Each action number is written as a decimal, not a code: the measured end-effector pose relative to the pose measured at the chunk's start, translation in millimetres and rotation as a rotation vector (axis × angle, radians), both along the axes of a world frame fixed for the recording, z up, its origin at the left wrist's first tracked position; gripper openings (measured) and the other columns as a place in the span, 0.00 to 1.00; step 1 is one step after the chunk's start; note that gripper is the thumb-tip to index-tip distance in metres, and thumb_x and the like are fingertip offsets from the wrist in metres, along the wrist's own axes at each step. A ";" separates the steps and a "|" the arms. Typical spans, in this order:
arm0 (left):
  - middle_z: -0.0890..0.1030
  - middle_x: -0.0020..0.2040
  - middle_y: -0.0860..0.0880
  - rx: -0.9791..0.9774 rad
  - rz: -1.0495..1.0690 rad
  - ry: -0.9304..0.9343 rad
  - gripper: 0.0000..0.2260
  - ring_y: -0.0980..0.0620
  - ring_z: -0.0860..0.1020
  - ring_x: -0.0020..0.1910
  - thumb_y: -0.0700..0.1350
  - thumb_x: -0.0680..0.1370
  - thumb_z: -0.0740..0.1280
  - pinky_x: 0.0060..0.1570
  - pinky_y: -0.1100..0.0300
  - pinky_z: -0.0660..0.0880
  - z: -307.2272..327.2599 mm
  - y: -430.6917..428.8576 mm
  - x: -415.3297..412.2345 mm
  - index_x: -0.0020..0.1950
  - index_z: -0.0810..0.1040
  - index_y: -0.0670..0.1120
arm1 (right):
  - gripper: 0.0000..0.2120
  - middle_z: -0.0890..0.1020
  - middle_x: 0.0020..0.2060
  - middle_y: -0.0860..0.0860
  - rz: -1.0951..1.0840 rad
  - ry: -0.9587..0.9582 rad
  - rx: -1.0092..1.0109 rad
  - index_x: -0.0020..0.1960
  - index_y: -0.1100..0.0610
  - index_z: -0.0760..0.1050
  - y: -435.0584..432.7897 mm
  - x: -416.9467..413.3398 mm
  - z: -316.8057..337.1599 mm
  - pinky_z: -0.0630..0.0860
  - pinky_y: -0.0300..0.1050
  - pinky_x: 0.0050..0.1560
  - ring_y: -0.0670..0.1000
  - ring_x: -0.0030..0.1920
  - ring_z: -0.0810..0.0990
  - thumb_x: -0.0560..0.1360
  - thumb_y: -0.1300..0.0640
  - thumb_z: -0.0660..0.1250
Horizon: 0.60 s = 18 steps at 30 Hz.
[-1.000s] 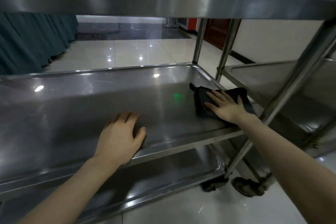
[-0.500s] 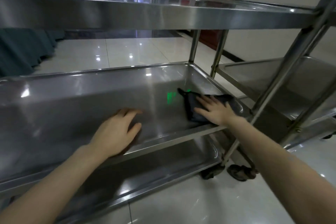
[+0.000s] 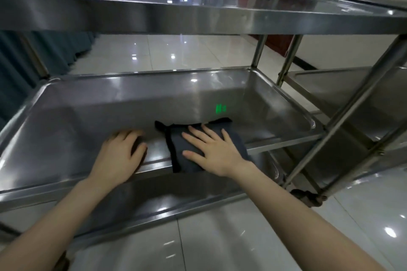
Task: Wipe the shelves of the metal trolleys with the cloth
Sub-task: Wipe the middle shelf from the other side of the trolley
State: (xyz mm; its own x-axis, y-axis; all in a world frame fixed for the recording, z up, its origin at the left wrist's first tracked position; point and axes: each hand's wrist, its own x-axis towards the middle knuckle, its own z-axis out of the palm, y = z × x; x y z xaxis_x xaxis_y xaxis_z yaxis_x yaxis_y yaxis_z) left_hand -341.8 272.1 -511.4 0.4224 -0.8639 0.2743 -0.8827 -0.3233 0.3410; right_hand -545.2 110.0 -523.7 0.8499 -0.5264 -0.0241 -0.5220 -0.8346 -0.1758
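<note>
A steel trolley stands in front of me, and its middle shelf [image 3: 88, 116] is a shallow tray with a raised rim. A dark grey folded cloth [image 3: 176, 149] lies on that shelf at its near edge, and one corner hangs over the front rim. My right hand [image 3: 211, 152] presses flat on the cloth with fingers spread. Just to the cloth's left, my left hand [image 3: 121, 156] rests on the front rim, its fingers loosely bent on the bare metal and holding nothing.
The top shelf [image 3: 198, 11] hangs close above, the bottom shelf [image 3: 154, 200] lies below. A second steel trolley [image 3: 343, 90] stands directly to the right, upright posts [image 3: 352, 103] between them. Teal curtain [image 3: 26, 57] at left, glossy tiled floor [image 3: 242, 240] around, a castor [image 3: 308, 197] near the right post.
My right hand has slid the cloth leftwards along the shelf's near edge, from the right end to the middle. The left hand has stayed on the front rim. My view has risen.
</note>
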 end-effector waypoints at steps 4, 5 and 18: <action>0.79 0.60 0.43 0.139 -0.102 -0.033 0.31 0.39 0.75 0.59 0.63 0.73 0.50 0.59 0.47 0.72 2.2 21.9 24.2 0.64 0.76 0.47 | 0.28 0.48 0.77 0.35 -0.259 0.038 0.011 0.77 0.34 0.47 -56.4 -65.8 3.5 0.43 0.62 0.75 0.43 0.78 0.44 0.79 0.32 0.46; 0.78 0.63 0.44 0.179 -0.122 -0.069 0.32 0.40 0.75 0.61 0.65 0.73 0.50 0.60 0.47 0.72 0.7 32.7 34.9 0.66 0.75 0.47 | 0.27 0.47 0.78 0.36 -0.361 0.073 0.025 0.77 0.35 0.46 -70.7 -85.3 6.9 0.42 0.63 0.75 0.44 0.78 0.44 0.79 0.34 0.46; 0.72 0.70 0.41 0.111 0.007 0.094 0.28 0.39 0.69 0.68 0.53 0.73 0.55 0.69 0.50 0.63 -4.6 87.9 71.7 0.69 0.72 0.43 | 0.29 0.47 0.78 0.37 0.166 0.015 0.019 0.78 0.37 0.47 85.2 99.6 1.3 0.37 0.66 0.73 0.48 0.78 0.42 0.78 0.31 0.42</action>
